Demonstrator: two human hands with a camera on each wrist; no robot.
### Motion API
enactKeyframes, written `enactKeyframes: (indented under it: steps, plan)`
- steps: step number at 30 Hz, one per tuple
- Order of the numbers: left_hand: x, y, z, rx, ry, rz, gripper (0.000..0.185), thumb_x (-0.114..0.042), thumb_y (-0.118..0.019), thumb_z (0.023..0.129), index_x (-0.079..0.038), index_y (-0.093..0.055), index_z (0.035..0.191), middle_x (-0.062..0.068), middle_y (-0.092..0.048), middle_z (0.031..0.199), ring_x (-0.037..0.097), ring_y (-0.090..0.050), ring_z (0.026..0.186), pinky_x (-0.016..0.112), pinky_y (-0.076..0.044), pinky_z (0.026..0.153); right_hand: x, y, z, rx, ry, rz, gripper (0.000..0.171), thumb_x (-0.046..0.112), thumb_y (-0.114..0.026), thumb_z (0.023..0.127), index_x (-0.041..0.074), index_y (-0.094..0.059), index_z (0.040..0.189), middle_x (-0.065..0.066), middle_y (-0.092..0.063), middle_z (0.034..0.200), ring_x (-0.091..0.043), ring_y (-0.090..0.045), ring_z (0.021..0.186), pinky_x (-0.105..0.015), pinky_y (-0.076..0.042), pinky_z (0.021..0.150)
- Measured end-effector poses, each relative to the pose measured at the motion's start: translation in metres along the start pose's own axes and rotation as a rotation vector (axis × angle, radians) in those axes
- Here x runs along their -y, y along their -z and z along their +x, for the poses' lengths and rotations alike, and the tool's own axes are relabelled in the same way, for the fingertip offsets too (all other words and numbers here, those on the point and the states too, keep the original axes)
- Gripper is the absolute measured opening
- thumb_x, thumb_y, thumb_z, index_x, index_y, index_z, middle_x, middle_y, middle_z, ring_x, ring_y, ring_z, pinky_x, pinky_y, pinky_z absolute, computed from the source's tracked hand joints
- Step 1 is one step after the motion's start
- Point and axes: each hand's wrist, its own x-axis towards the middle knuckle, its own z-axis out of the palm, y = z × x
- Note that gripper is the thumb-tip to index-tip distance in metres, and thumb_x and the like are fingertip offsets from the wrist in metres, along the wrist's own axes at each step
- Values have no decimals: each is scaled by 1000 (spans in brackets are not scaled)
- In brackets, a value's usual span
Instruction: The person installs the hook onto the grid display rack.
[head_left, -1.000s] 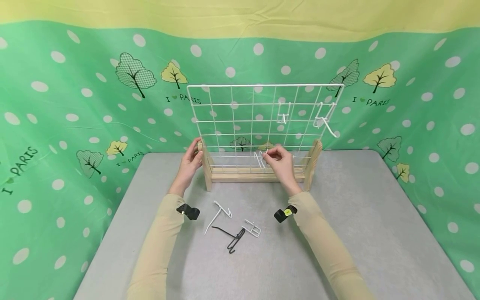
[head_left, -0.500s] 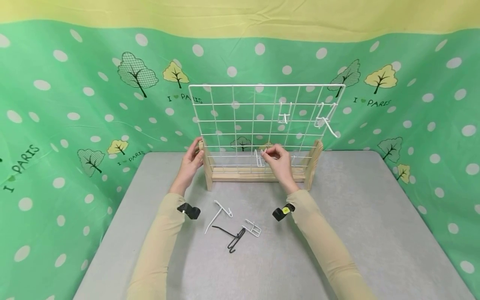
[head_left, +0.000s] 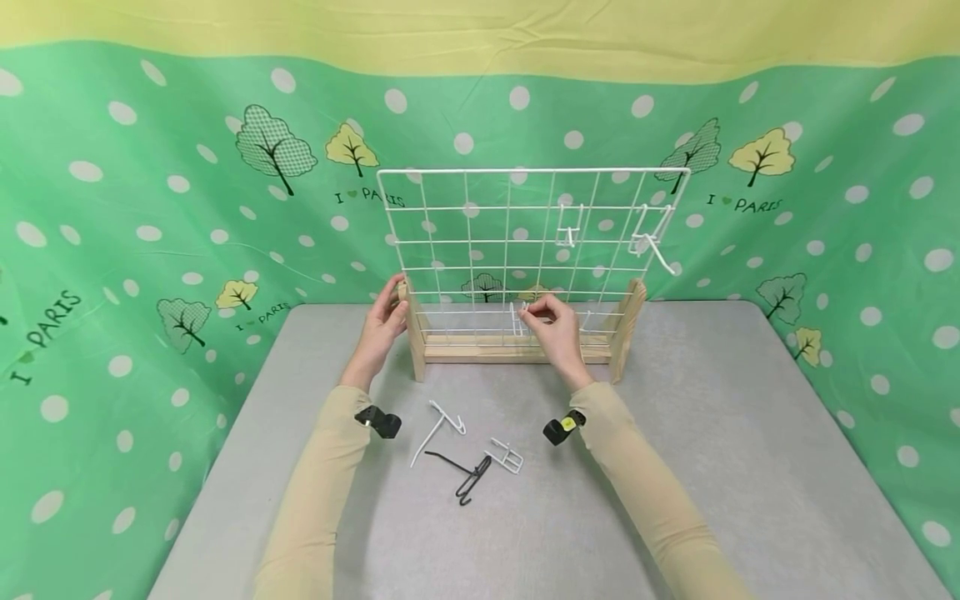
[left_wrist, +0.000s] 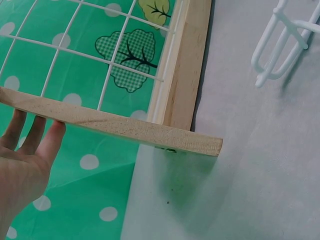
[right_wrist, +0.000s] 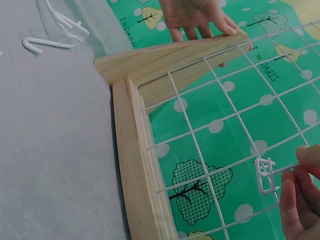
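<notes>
Clearly, with the left hand (head_left: 382, 321) pressing straight fingers against the wooden stand (head_left: 411, 337), the right hand (head_left: 553, 327), pinching the white hook (right_wrist: 265, 176) at the wire grid's (head_left: 480, 242) lower row, should seat it squarely.

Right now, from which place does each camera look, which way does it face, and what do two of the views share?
Head: above the table, facing forward and down at the wire grid in its wooden stand; both sleeves, left hand, right hand.
Left wrist: beside the stand's end post; left fingers rest on it.
Right wrist: low along the base rail, facing the grid; right hand pinches a small white hook.
Shared: right wrist and head both show the left hand at the post.
</notes>
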Motion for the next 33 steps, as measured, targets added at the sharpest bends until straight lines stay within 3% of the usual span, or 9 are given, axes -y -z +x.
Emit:
enactKeyframes:
  steps: [4,11,18,20,25,27,33]
  plan:
    - [9,2,4,-9,1,-2,52,-17,-45,104,-20,-28,153,23,-32,147,37,-35,133,56,-35,105,-2,-1,-2,20,1,17,11,3,-73,86,-5,-64,86,-15,-66,89,-21,-62,82,-20,-52,69]
    - [10,0,3,-24,-9,15,53,-23,-48,103,-25,-30,152,22,-34,147,36,-37,132,55,-37,104,-4,-1,-12,36,-37,20,11,4,-73,86,-4,-66,87,-14,-65,90,-22,-62,85,-21,-53,72]
    - [10,1,3,-15,-11,6,52,-21,-46,103,-22,-29,153,22,-33,147,37,-35,133,55,-36,105,-11,-5,-25,31,-50,-7,10,4,-74,84,-2,-67,88,-13,-66,88,-24,-64,86,-32,-55,74]
    - [3,0,0,-7,-6,6,52,-18,-45,104,-20,-27,153,24,-32,147,38,-35,133,55,-36,105,-2,-5,-30,40,-54,5,11,2,-73,84,-5,-66,90,-17,-66,90,-28,-63,87,-36,-55,74]
    - [-17,-6,-8,4,5,8,52,-13,-43,104,-14,-26,153,27,-31,147,40,-34,133,55,-36,105,25,-2,-38,63,-80,25,17,-4,-69,85,-15,-63,95,-29,-64,96,-40,-62,90,-23,-54,72]
    - [-17,-5,-7,5,-1,7,52,-13,-44,104,-14,-26,153,27,-32,146,40,-34,133,55,-36,105,25,-1,-39,65,-86,32,18,-5,-69,85,-16,-62,97,-30,-64,97,-41,-62,91,-16,-51,71]
    - [-17,-6,-8,5,-6,6,52,-13,-44,104,-13,-25,152,27,-32,146,41,-34,133,55,-36,105,21,-1,-42,99,-104,52,22,-7,-68,85,-18,-61,102,-34,-62,103,-45,-61,92,-22,-53,73]
